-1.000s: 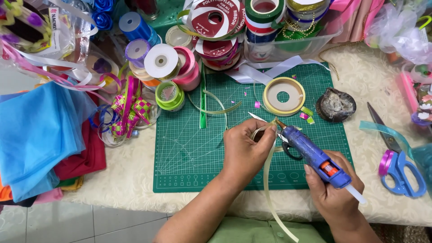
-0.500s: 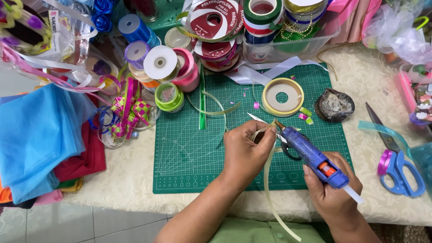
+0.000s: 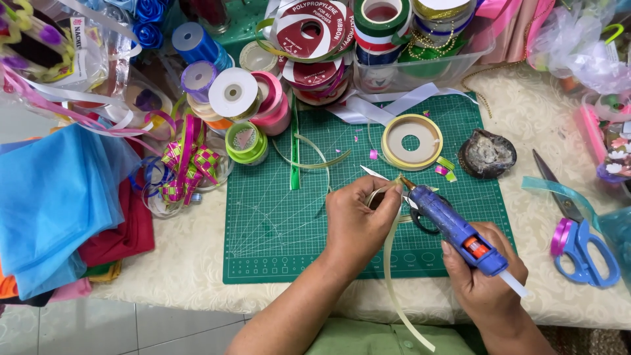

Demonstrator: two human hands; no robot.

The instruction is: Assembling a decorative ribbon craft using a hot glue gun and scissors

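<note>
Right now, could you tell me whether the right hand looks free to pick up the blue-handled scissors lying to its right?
Probably not as it stands: the right hand is wrapped around the blue glue gun. The blue-handled scissors lie uncovered on the cloth beside the green cutting mat, so the path looks free once the gun is put down.

Blue glue gun, tip on pale ribbon

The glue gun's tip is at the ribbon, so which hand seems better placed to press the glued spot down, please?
Probably the left hand: it already pinches the pale ribbon beside the nozzle, while the right hand is occupied gripping the blue glue gun.
</note>
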